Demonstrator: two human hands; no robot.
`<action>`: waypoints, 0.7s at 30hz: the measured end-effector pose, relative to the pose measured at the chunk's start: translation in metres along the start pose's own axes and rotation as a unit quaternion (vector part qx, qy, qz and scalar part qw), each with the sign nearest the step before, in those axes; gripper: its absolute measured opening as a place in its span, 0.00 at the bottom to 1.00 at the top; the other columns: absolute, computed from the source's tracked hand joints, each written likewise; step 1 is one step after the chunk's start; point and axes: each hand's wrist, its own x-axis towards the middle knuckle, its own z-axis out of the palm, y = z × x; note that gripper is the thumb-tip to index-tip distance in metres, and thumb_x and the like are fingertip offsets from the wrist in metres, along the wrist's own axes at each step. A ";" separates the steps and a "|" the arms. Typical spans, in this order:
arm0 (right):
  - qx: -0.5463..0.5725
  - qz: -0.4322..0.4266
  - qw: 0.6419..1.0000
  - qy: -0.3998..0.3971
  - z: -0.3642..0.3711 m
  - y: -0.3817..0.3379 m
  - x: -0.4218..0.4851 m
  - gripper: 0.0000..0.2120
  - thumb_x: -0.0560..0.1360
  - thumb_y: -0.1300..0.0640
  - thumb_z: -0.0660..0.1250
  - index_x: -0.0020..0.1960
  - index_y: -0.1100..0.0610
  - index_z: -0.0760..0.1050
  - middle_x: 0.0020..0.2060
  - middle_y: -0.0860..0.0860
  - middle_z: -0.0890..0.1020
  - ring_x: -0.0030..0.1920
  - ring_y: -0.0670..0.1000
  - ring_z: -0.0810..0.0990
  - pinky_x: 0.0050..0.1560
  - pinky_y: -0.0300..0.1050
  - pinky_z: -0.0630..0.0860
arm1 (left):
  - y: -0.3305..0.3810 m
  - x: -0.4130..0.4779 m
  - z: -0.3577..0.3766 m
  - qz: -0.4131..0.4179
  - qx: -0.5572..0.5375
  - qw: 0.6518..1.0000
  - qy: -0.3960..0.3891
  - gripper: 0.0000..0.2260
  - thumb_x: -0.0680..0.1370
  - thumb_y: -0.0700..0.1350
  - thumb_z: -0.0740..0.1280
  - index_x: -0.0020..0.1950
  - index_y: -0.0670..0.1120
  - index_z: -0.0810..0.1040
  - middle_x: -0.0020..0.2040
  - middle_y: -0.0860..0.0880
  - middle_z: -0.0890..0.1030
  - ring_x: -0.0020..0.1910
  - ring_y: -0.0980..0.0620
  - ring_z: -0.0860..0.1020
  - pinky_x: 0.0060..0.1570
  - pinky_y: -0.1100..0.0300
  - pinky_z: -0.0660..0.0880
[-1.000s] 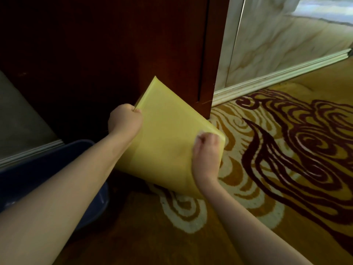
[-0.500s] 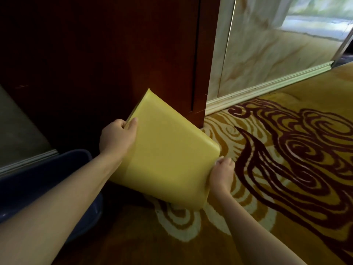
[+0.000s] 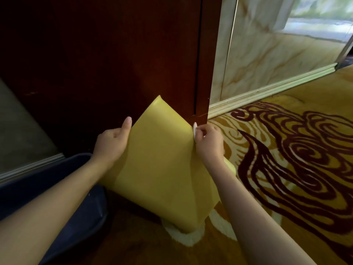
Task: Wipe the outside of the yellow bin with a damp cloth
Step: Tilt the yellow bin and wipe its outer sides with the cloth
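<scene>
Gripping the yellow bin (image 3: 162,169), left hand (image 3: 111,144); right hand (image 3: 209,142) pinches white cloth (image 3: 195,129)

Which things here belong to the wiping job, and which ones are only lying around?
Belongs to the job:
- yellow bin, tilted on the floor
- white cloth, pressed on the bin's right edge by the right hand
- left hand, steadying the bin's left side

Just lying about:
- dark blue tub
- patterned carpet
- dark wooden cabinet
</scene>
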 end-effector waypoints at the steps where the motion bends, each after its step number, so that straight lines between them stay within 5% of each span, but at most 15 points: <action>1: -0.002 0.001 1.000 -0.017 0.000 0.000 -0.003 0.09 0.78 0.58 0.59 0.54 0.58 0.76 0.51 0.53 0.75 0.45 0.48 0.71 0.42 0.41 0.68 | 0.008 0.001 -0.002 0.024 -0.014 0.999 -0.020 0.31 0.77 0.62 0.50 0.42 0.36 0.78 0.37 0.38 0.79 0.39 0.40 0.78 0.38 0.57 0.69; 3: -0.003 -0.022 0.999 -0.027 0.000 -0.001 -0.010 0.08 0.77 0.58 0.60 0.52 0.58 0.77 0.48 0.52 0.75 0.41 0.48 0.71 0.39 0.40 0.67 | 0.027 0.007 -0.002 0.078 -0.034 0.995 -0.049 0.26 0.78 0.60 0.50 0.48 0.41 0.78 0.38 0.47 0.77 0.38 0.48 0.76 0.40 0.59 0.69; 5: -0.015 -0.052 0.998 -0.026 0.001 -0.006 -0.019 0.07 0.77 0.58 0.61 0.51 0.58 0.76 0.44 0.50 0.73 0.38 0.46 0.69 0.36 0.37 0.66 | 0.044 0.021 0.000 0.082 -0.045 0.994 -0.056 0.26 0.78 0.60 0.52 0.44 0.38 0.75 0.37 0.43 0.73 0.37 0.47 0.72 0.40 0.55 0.68; 10: -0.048 -0.127 0.991 0.001 0.001 -0.014 -0.043 0.08 0.78 0.58 0.59 0.50 0.61 0.75 0.43 0.50 0.71 0.41 0.48 0.70 0.41 0.40 0.71 | 0.066 0.052 0.008 -0.056 -0.014 0.992 -0.115 0.18 0.76 0.55 0.62 0.41 0.40 0.78 0.37 0.45 0.79 0.35 0.48 0.77 0.37 0.59 0.71; 14: -0.058 -0.164 0.985 0.020 0.001 -0.010 -0.049 0.07 0.78 0.59 0.60 0.50 0.61 0.75 0.44 0.53 0.74 0.41 0.50 0.72 0.41 0.43 0.73 | 0.061 0.050 0.011 -0.073 -0.076 0.992 -0.066 0.15 0.77 0.48 0.63 0.46 0.35 0.79 0.37 0.44 0.79 0.35 0.47 0.77 0.37 0.59 0.71; 21: -0.085 -0.013 0.993 0.081 -0.019 0.071 -0.041 0.09 0.78 0.58 0.59 0.54 0.59 0.74 0.49 0.53 0.76 0.45 0.49 0.73 0.45 0.42 0.74 | 0.041 0.027 0.005 -0.063 -0.179 0.981 0.034 0.15 0.78 0.49 0.61 0.43 0.39 0.79 0.39 0.42 0.79 0.37 0.48 0.78 0.38 0.58 0.72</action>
